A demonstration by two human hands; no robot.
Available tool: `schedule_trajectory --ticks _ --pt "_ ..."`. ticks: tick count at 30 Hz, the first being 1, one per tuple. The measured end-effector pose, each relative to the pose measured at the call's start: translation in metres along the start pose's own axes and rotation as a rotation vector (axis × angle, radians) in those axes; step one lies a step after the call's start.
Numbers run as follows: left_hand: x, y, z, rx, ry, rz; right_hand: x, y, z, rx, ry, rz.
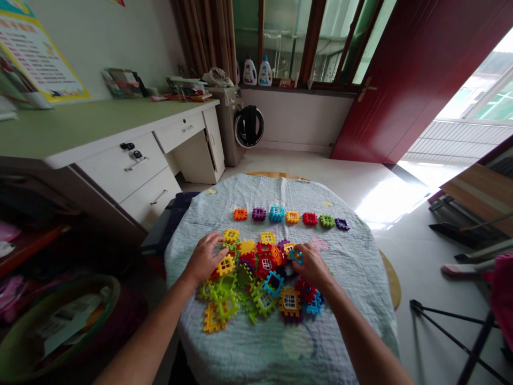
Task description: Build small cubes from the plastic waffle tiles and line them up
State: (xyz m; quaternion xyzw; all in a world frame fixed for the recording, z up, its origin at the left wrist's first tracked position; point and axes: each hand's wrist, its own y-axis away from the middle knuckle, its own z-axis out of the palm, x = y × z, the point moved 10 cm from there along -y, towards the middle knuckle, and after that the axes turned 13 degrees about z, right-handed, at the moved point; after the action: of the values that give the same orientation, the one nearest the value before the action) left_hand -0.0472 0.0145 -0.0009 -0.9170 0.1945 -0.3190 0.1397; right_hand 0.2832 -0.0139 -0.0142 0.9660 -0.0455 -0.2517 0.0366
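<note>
A loose pile of plastic building blocks (266,264) in yellow, red, green, orange, purple and blue lies on the cloth-covered round table. At the pile's left edge is my left hand (206,259), its thumb and fingers apart beside yellow and green blocks, with nothing visible in its grasp. My right hand (315,266) pinches a small blue block (295,256) over the pile's right side. Beyond the pile runs a row of several separate small blocks, from an orange block (240,214) on the left, past a taller light-blue block (276,214), to a dark purple block (342,224).
The table wears a pale blue cloth (296,342). A white desk (132,133) stands at the left, and a washing machine (232,117) with its door open is behind. Black stand legs (452,326) and a round basket (112,299) flank the table.
</note>
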Motion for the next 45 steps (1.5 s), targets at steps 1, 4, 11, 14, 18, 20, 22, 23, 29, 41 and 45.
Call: schedule_trajectory --ticks 1,4,11,14,18,20,22,23,29,41,45 --pt "0.003 -0.003 0.002 -0.011 -0.009 0.019 0.004 -0.002 -0.004 0.0 -0.038 0.017" --pt "0.04 -0.014 0.013 -0.058 -0.008 0.137 0.015 -0.007 -0.014 0.004 -0.146 0.085" --pt "0.153 -0.029 0.078 -0.383 -0.007 0.46 0.043 -0.02 -0.009 -0.054 -0.391 0.281" --pt "0.162 -0.036 0.095 -0.452 -0.02 0.492 0.046 -0.024 -0.016 0.054 -0.208 0.208" --pt "0.148 -0.046 0.087 -0.408 0.13 0.363 0.041 -0.02 -0.019 0.152 0.005 0.076" --pt "0.136 -0.048 0.08 -0.391 0.243 0.246 0.036 -0.017 -0.013 0.138 0.073 0.046" --pt "0.126 -0.046 0.077 -0.411 0.299 0.16 0.033 -0.016 -0.006 0.113 0.113 0.055" --pt "0.123 -0.045 0.076 -0.426 0.295 0.139 0.033 -0.017 -0.003 0.099 0.122 0.073" --pt "0.116 -0.036 0.082 -0.489 0.119 0.233 0.041 -0.021 0.004 0.084 0.082 0.183" --pt "0.115 -0.001 0.041 -0.105 -0.141 0.315 -0.007 0.018 -0.022 0.039 -0.176 -0.057" --pt "0.114 0.023 0.032 -0.049 -0.185 0.315 -0.057 0.06 -0.008 -0.175 -0.174 -0.195"
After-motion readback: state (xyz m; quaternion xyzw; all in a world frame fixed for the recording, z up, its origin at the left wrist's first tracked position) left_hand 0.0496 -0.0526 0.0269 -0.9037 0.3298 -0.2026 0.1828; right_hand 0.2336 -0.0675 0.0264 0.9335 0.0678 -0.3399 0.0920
